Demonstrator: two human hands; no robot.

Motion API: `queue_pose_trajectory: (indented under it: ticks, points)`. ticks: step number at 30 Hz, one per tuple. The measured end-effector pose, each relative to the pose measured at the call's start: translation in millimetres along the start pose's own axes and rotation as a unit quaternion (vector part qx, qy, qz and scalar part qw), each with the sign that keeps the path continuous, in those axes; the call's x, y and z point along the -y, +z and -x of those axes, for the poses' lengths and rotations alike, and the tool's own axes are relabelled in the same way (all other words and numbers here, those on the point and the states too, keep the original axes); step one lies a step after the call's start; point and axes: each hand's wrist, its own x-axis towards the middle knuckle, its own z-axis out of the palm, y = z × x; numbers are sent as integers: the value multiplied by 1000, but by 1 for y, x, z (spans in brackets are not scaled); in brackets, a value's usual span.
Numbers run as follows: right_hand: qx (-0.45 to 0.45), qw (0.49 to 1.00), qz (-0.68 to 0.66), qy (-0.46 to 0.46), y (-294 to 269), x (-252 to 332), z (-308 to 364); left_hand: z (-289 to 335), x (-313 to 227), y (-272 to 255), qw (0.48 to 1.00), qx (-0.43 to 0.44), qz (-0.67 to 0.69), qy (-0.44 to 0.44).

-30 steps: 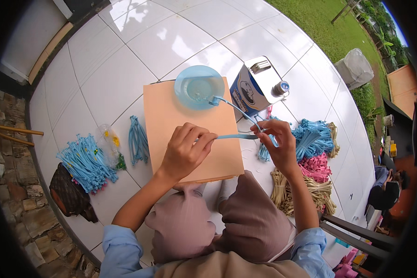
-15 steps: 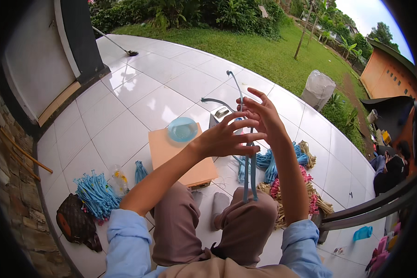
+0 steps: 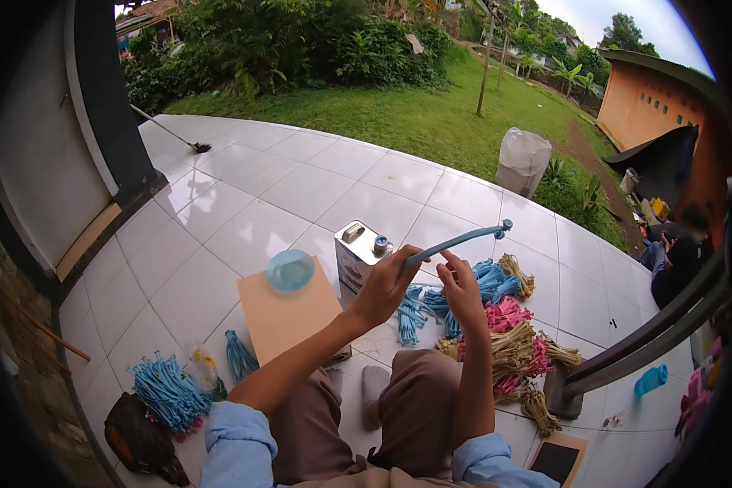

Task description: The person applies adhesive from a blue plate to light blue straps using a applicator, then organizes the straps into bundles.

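My left hand (image 3: 385, 286) is closed around a bunched blue cord (image 3: 455, 241). The cord slants up to the right from the fist and ends in small knots. Just below it and to its right is my right hand (image 3: 462, 291), fingers loosely bent and apart, with nothing visible in it. Beyond my left hand stands a metal can (image 3: 358, 252) with a blue cap and a handle on top. A light blue round bowl (image 3: 290, 270) rests on a tan board (image 3: 289, 317) in front of my knees.
Bundles of blue cords (image 3: 496, 281), pink cords (image 3: 508, 313) and beige cords (image 3: 508, 350) lie to the right. At left are another blue cord pile (image 3: 167, 390) and a dark bag (image 3: 138, 435). A metal rail (image 3: 647, 337) crosses at right; a person (image 3: 679, 260) sits beyond.
The cords hung down between both raised hands; now they are gathered in my left hand, pointing right. Both hands have lowered, and the view has shifted.
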Motion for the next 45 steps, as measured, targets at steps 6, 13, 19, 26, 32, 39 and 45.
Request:
queue_pose_trajectory:
  ticks: [6, 13, 19, 26, 32, 39, 45]
  points:
    - [-17, 906, -403, -126, 9, 45, 15, 29, 17, 13, 997, -25, -68, -11]
    - [-7, 936, -341, -88, 31, 53, 21, 46, 16, 16, 993, -78, -86, 14]
    - [-46, 972, -229, -1, 92, 14, 24, 38, 27, 23, 984, -177, -17, -20]
    - [-140, 964, -225, -25, 92, 16, -11, 50, 27, 10, 944, -308, -26, -116]
    - [38, 997, -27, -54, 79, 15, -54, 70, 11, -76, 829, -554, 79, 6]
    - [251, 967, 27, 20, 112, -10, -74, 69, 34, -148, 912, -229, -322, 110]
    - [410, 906, 90, 59, 134, -33, -79, 58, 115, -133, 881, 18, -452, 135]
